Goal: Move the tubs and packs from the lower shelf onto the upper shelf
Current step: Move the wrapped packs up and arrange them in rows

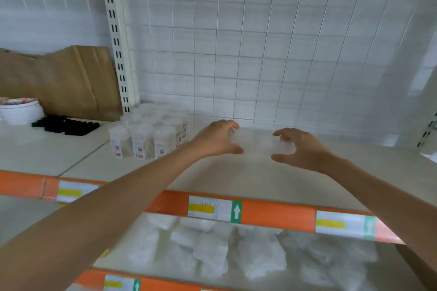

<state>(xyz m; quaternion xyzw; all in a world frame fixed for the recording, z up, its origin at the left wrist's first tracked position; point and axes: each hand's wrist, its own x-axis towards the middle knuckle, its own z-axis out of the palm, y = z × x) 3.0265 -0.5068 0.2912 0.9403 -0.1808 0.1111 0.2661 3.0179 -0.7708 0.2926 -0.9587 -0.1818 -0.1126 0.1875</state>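
Pack [256, 143], clear and blurred, between left hand [216, 140] and right hand [299, 150].

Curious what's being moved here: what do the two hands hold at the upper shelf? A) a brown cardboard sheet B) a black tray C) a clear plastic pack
C: the left hand and right hand curl round the ends of a clear plastic pack at the upper shelf.

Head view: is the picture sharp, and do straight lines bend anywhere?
Head view: soft and motion-blurred throughout; the clear pack held by the left hand and right hand is smeared, the lower packs hazy; wide-angle distortion bows the upright and orange shelf edge; light is even.
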